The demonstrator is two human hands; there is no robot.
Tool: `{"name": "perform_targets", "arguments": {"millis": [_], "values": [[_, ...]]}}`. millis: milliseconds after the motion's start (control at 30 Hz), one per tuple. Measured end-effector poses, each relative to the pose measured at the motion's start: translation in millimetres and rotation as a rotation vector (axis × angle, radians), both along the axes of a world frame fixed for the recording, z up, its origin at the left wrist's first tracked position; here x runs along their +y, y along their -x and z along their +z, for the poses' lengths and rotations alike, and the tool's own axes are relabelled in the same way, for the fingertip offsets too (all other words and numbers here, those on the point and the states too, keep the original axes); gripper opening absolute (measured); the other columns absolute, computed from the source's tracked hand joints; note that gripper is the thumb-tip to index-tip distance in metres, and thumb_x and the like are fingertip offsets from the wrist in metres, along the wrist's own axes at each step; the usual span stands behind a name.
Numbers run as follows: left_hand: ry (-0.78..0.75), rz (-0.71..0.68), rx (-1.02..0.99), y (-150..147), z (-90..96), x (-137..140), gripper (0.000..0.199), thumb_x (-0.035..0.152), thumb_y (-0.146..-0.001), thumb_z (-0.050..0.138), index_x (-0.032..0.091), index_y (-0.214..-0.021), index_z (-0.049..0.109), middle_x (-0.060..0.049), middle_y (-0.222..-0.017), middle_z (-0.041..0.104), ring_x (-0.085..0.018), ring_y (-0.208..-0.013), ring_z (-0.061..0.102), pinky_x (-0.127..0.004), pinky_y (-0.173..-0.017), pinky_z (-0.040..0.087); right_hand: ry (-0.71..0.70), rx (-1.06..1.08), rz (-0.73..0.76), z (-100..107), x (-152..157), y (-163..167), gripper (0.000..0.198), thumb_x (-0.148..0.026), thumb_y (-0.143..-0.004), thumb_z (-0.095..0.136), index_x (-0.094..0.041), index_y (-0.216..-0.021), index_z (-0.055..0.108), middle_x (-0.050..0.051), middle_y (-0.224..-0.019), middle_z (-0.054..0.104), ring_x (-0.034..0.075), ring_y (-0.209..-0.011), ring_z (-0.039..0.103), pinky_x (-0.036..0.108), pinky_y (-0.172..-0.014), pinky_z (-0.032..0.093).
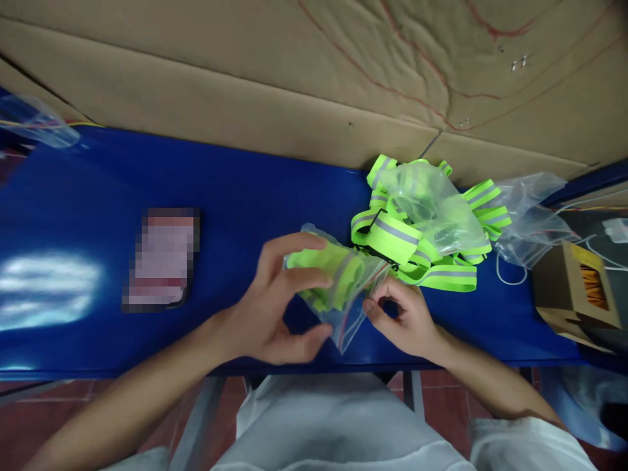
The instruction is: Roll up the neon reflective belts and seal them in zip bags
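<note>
A clear zip bag with a red seal line lies in front of me, its mouth turned to the right and tilted toward me. Inside it sits a folded neon-yellow reflective strap with a grey stripe. My left hand curves over the bag from the left, fingers on top of the strap and thumb at the lower edge. At the mouth end, my right hand pinches the bag's edge near the seal. Just behind, a heap of similar reflective straps with black buckles lies loose.
A clear plastic bag lies on the heap, another to its right. An open cardboard box stands at the right. A phone lies left on the blue table. Brown cardboard walls the back.
</note>
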State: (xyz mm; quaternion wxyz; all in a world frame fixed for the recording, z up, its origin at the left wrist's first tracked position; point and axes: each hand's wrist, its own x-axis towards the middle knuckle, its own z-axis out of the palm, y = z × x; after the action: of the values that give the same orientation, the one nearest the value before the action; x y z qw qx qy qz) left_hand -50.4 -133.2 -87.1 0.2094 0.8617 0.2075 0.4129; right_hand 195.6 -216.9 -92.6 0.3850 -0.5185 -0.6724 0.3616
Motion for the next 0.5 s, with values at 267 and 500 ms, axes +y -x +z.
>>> {"name": "perform_targets", "arguments": {"millis": [267, 500], "values": [[-0.081, -0.151, 0.52, -4, -18.2, 21, 0.115, 0.082, -0.074, 0.073, 0.017, -0.162, 0.035, -0.022, -0.163, 0.046, -0.04, -0.155, 0.037, -0.061, -0.129, 0.022, -0.141, -0.089, 0.072, 0, 1, 2, 0.016, -0.02, -0.095, 0.063, -0.023, -0.081, 0.055, -0.001, -0.077, 0.064, 0.012, -0.068, 0.06, 0.026, -0.065, 0.051], [-0.152, 0.002, 0.348, -8, -26.0, 18, 0.091, 0.081, -0.083, 0.066, 0.016, -0.146, 0.052, -0.02, -0.133, 0.068, -0.037, -0.134, 0.059, -0.06, -0.125, 0.025, -0.103, -0.124, -0.201, -7, -3, 1, 0.018, -0.022, -0.094, 0.067, -0.025, -0.088, 0.05, -0.005, -0.072, 0.052, 0.009, -0.057, 0.051, 0.022, -0.054, 0.044]]}}
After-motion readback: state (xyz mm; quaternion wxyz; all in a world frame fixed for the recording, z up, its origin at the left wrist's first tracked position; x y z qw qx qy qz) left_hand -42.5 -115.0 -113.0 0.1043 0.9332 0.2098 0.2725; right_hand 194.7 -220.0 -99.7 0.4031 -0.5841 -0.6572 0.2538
